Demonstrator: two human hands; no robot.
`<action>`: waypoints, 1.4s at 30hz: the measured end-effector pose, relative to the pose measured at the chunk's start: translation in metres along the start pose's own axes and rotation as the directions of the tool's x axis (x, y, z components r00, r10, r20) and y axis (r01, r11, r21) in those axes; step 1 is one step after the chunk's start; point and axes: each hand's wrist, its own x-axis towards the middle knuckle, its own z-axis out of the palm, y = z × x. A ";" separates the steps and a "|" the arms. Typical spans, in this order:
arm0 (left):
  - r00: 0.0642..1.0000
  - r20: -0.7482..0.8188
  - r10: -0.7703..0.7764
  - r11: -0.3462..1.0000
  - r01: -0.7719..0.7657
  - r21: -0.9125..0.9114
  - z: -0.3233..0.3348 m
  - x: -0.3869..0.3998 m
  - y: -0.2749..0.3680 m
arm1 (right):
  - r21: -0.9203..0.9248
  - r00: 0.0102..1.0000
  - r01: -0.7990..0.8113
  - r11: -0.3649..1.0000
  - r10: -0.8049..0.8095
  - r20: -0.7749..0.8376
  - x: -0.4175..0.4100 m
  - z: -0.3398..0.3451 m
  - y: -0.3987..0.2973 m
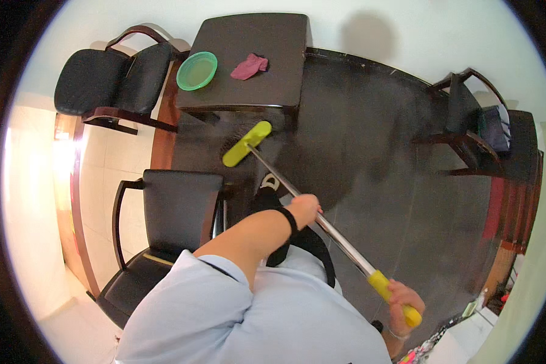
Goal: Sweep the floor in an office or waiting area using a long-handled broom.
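Note:
My left hand (304, 210), with a black band at its wrist, is closed around the middle of the metal pole (346, 245) of a long-handled broom. Near the pole's top end, my right hand (402, 302) grips the yellow handle sleeve (380, 285). The broom's yellow-green head (247, 144) is low over the dark tiled floor (373, 150), just in front of a dark table. What look like dark bristles beside the head are hard to make out. My foot in a white shoe (270, 182) stands close to the pole.
On the dark table (259, 36) are a green basin (197, 71) and a crumpled pink cloth (250, 67). Black chairs stand at the back left (95, 82), near left (182, 214) and right (466, 109). A dark bag (493, 128) is at the right chair. White wall (414, 32) runs behind.

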 end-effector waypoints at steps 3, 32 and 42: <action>0.851 0.260 0.457 0.746 -0.526 0.409 0.041 -0.031 0.033 | -0.138 0.961 0.252 0.958 -0.232 0.148 -0.019 -0.057 -0.025; 0.927 0.305 -0.216 0.202 0.348 -0.915 -0.002 -0.026 0.059 | -0.064 0.923 0.379 0.923 -0.373 0.093 0.034 -0.023 -0.081; 0.827 0.402 -0.393 -0.203 0.349 -0.915 -0.018 -0.019 0.002 | 0.010 0.654 0.006 1.000 -0.011 0.757 0.062 0.009 -0.096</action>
